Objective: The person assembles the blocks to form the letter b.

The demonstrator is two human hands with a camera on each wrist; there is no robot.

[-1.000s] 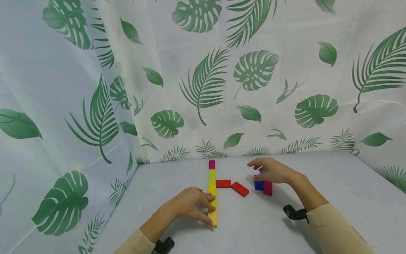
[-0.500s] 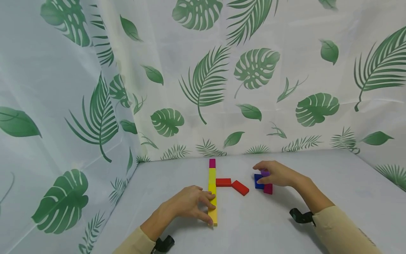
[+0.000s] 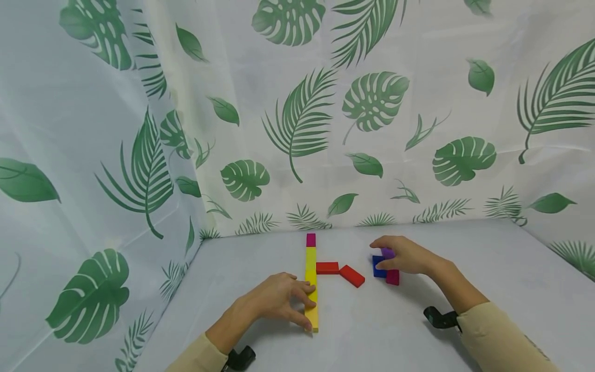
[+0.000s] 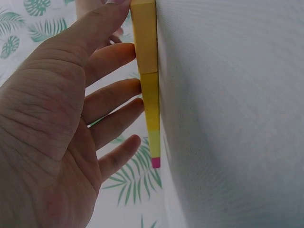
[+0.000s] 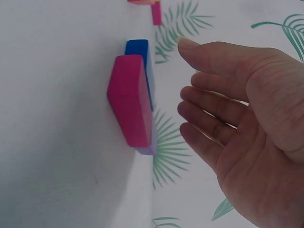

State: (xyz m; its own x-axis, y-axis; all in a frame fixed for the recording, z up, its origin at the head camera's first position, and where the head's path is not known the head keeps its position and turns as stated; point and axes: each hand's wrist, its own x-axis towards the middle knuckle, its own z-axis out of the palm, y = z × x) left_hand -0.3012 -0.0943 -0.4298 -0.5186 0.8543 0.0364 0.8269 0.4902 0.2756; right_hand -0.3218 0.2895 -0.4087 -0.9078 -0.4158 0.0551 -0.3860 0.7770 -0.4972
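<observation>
A straight row of yellow blocks (image 3: 311, 263) lies on the table, with a magenta block (image 3: 311, 240) at its far end. Fingertips of my left hand (image 3: 276, 295) rest along the top of this row, the thumb at its near end. In the left wrist view, the nearest block (image 4: 146, 42) looks more orange than the others. My right hand (image 3: 411, 255) hovers over a cluster made of a blue block (image 3: 376, 264), a magenta block (image 3: 393, 278) and a purple block (image 3: 387, 252). The right wrist view shows a gap between its loosely bent fingers (image 5: 209, 97) and the blocks.
One red block (image 3: 327, 268) extends rightward from the yellow row. A second red block (image 3: 352, 276) lies slanted at its end. The white table (image 3: 362, 330) meets a leaf-patterned curtain (image 3: 321, 196) at the back and left.
My right hand has shifted slightly to the right, uncovering more of the blue and purple blocks, and has stayed nearly still over the last half second. The left hand and the blocks keep their places.
</observation>
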